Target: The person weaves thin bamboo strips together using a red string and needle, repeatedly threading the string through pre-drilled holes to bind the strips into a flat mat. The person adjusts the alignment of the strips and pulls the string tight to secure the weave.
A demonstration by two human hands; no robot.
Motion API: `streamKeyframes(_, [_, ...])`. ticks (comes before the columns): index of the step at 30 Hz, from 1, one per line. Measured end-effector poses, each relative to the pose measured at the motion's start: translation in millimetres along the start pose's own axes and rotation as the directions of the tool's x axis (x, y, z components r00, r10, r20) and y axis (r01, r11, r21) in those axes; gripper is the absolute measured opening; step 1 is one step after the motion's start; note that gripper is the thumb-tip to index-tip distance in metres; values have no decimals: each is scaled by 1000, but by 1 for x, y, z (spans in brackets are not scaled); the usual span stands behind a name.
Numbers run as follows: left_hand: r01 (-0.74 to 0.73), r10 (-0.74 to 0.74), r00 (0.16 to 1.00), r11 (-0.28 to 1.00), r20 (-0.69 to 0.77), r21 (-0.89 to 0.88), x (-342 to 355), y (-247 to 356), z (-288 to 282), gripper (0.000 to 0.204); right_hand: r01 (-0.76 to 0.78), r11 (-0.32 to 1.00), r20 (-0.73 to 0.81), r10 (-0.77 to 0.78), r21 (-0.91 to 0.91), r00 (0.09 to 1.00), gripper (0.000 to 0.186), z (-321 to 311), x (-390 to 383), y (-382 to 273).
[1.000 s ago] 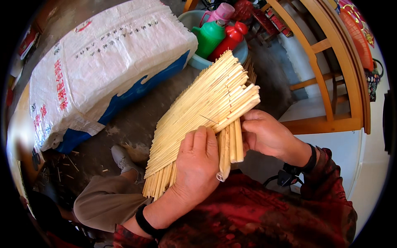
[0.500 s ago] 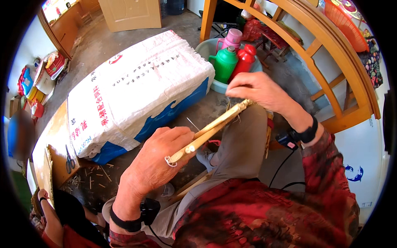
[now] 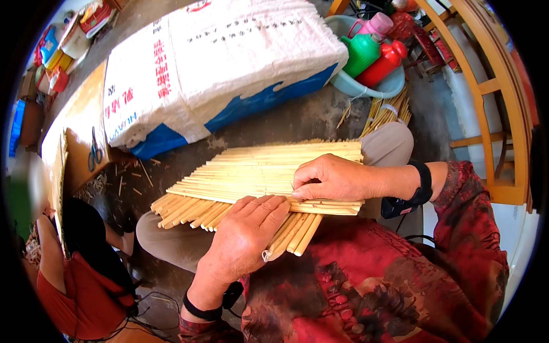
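Note:
A mat of pale straight stalks (image 3: 240, 166) lies across my lap, with a lower, slanted layer of stalks sticking out at the near edge. My left hand (image 3: 243, 234) grips that near edge, fingers bent over the top stalks, thumb out of sight. Just right of it, my right hand (image 3: 331, 182) is closed in a pinch at the top rows; what sits between its fingertips is hidden. A small white loop of thread shows at the end of the lowest stalks, by my left wrist.
Ahead lies a large sack-covered block (image 3: 223, 51); behind it right, a basin (image 3: 337, 80) with flasks, beside stalk bundles (image 3: 389, 108). A wooden frame (image 3: 489, 87) stands right. Left are a board (image 3: 83, 148) with scissors (image 3: 94, 150) and another person (image 3: 80, 291).
The mat, slanted upward and then seen edge-on, now lies flat across my lap. My right hand has come down from the raised far end onto the mat, its fingers now pinched.

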State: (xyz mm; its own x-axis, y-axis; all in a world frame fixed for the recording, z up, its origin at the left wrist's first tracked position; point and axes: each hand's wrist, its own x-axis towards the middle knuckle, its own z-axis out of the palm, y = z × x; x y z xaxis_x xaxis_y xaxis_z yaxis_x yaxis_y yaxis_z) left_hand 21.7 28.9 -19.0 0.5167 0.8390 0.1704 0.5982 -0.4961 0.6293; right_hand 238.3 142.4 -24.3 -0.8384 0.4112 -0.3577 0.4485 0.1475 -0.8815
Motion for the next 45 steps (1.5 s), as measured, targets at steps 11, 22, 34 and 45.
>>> streamKeyframes(11, [-33, 34, 999, 999, -38, 38, -11, -7, 18, 44, -11, 999, -131, 7, -30, 991, 19, 24, 6, 2])
streamKeyframes(22, [-24, 25, 1000, 999, -13, 38, -12, -4, 16, 42, -191, 771, -23, 257, 607, 966, 22, -3, 25, -6])
streamKeyframes(34, [-39, 40, 999, 999, -25, 4, -15, -11, 13, 41, -259, 721, 179, 187, 643, 966, 24, -1, 32, -17])
streamKeyframes(45, [3, -3, 1000, 1000, 2, 9, -20, -10, 15, 43, 66, 983, -267, -18, 173, 963, 20, -50, 54, -45])
